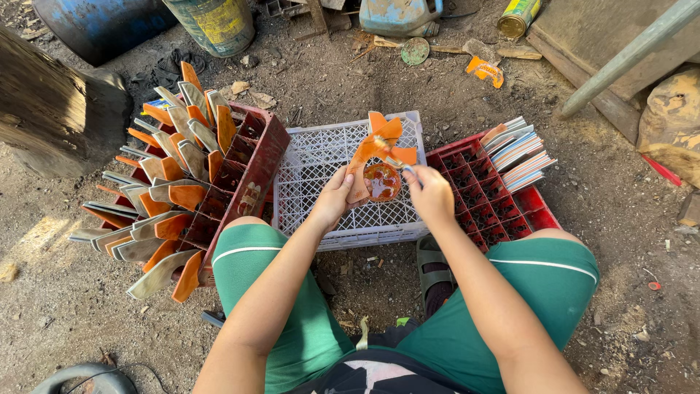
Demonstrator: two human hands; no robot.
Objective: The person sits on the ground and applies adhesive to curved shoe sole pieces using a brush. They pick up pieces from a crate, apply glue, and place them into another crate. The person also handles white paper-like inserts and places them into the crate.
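**Holding an orange packet over the white crate**

I'm gripping the orange packet [375,157] with my left hand [333,198], right hand [430,193] pinching its edge above the white crate [313,157]. It seems light, floppy, probably slick; edges are offering the surest hold.

- Strong daylight falls on the scene; colours are vivid, and the white crate [321,157] is close to glare.
- The dirt ground [634,219] on the right is brightly lit, while the top left corner around the blue drum [95,22] lies in shade.
- A sunlit patch shows on the ground at the left edge.
- Short, hard shadows sit under the forearms and between the knees.
- Focus is sharp across the middle; no motion blur on either hand.
- The wide lens bends the edges, and the grey pole [627,55] at the top right leans.
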